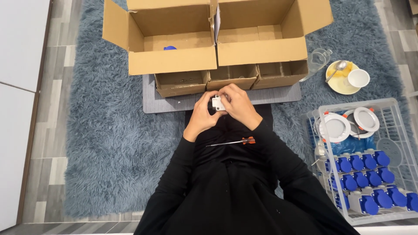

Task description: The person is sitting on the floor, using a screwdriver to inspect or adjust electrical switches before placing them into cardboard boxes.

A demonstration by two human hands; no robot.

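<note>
**Floor bench: small part mid-assembly**

Blue shag rug [113, 143], cardboard boxes [217, 39] ahead. Left hand [201, 116] and right hand [237, 106] both clamp a small white block [217, 103] above the lap. Looks mid-fit; screwdriver [230, 142] lies on lap, so next needs one hand freed.

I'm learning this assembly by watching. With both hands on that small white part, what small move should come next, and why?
Probably the right hand lets go and reaches for the screwdriver on the lap: both hands pinch the small white part, the left hand could hold it alone, and the tool lies untouched just below.
</note>
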